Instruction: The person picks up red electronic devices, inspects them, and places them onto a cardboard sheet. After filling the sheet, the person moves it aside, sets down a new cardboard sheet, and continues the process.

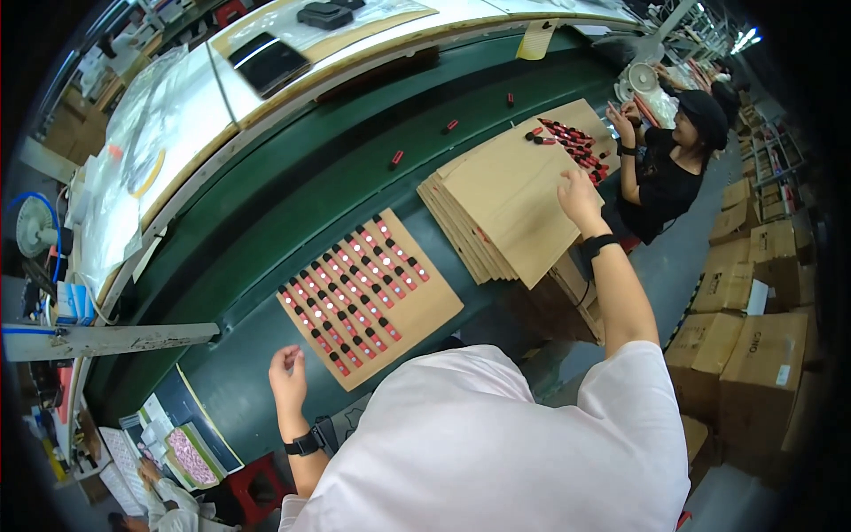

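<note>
The right hand [581, 199] bends its fingers near a loose heap of small red-and-black cylinders [581, 147]; whether they grip one is unclear. The left hand [288, 379], fingers curled, grip also unclear, hangs beside a brown cardboard sheet [427, 312] bearing similar cylinders in rows on the green table [239, 381]. A wrist bump could roll them askew.

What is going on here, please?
A person's bare right hand is over a stack of brown cardboard sheets, beside a loose pile of small red-and-black cylindrical pieces. The bare left hand is near a separate brown cardboard sheet bearing similar pieces in rows. Whether either hand holds anything is unclear.
</note>
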The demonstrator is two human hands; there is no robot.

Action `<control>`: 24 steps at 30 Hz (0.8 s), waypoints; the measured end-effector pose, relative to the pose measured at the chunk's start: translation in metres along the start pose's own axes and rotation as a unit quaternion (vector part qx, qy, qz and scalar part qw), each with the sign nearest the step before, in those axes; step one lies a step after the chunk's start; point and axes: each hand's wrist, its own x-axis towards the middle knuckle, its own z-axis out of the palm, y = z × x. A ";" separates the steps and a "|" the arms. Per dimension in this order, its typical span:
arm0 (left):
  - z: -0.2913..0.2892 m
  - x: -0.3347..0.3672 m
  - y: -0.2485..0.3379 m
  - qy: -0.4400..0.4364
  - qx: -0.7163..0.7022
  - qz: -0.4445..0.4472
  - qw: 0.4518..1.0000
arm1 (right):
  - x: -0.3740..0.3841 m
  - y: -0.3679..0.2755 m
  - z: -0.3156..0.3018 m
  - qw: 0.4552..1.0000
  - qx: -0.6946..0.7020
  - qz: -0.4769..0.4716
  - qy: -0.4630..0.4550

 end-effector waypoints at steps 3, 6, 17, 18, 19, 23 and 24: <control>0.023 -0.016 0.013 0.032 -0.002 -0.020 0.999 | 0.050 0.018 0.025 0.999 0.025 0.012 -0.025; 0.046 -0.031 0.039 0.050 -0.005 -0.029 0.998 | 0.088 0.034 0.047 0.998 0.034 0.034 -0.051; 0.100 -0.043 0.122 0.029 0.019 -0.009 0.999 | 0.119 0.049 0.085 0.992 0.068 0.046 -0.097; 0.101 -0.040 0.128 0.024 0.025 0.013 0.999 | 0.114 0.041 0.079 0.992 0.092 0.015 -0.088; 0.103 -0.036 0.134 0.019 0.029 0.035 0.999 | 0.107 0.037 0.072 0.977 0.182 -0.004 -0.110; 0.121 -0.020 0.181 -0.012 0.012 0.078 0.997 | 0.052 -0.007 0.053 0.889 0.438 -0.088 -0.097; 0.123 -0.020 0.191 -0.010 0.010 0.075 0.997 | 0.034 -0.035 0.021 0.844 0.511 -0.093 -0.135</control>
